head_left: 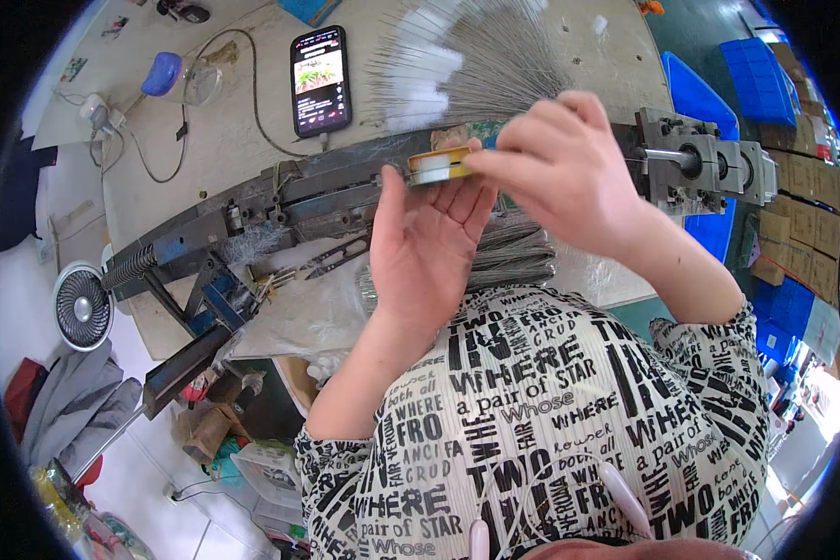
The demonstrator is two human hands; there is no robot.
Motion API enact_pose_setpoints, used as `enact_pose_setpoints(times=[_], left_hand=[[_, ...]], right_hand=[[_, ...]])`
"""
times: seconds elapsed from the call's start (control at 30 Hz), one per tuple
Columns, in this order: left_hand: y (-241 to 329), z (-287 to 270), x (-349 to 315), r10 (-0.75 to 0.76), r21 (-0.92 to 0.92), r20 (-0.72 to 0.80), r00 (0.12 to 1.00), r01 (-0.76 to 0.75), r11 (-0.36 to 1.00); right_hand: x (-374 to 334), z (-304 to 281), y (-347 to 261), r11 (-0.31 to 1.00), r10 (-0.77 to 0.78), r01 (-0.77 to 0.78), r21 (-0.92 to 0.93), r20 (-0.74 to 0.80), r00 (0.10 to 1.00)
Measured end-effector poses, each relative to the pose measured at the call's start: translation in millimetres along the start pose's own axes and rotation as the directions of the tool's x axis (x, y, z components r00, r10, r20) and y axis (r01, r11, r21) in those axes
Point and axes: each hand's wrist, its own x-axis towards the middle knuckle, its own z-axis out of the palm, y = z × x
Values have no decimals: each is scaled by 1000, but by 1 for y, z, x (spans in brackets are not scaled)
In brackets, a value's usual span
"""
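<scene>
A small yellow-rimmed piece with a pale silvery middle (436, 166) sits between my two hands; its exact kind cannot be made out. My left hand (427, 247) is turned palm up, its thumb at the piece's left end and its fingertips curled up by the right end, so it grips the piece. From the right, my right hand (565, 173) pinches the piece's right end with thumb and forefinger, the other fingers bent. Both hands are over a long dark metal bar machine (331, 191). A bundle of thin grey wires (509, 257) lies just beyond my left wrist.
Many fine wires (495, 65) fan out across the far table. A phone with a lit screen (319, 82) lies left of them. Dark scissors-like snips (338, 257) rest near the bar. A metal clamp block (677, 168) stands at its right end, beside blue crates (695, 89). A fan (83, 306) is at left.
</scene>
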Motion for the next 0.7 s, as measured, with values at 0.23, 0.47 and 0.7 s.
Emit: enact_pose_setpoints(times=[0.23,0.47,0.7], left_hand=[[1,2,-1,-9,52,-27,1000,10,999],[3,-3,1,9,43,-12,1000,-9,999],[1,0,-1,38,-3,-15,999,-38,999]], right_hand=[[-7,-8,21,1000,23,-23,-15,29,999],[2,-2,11,986,-108,102,-130,-39,993],[5,0,6,989,-130,128,-69,-29,991]])
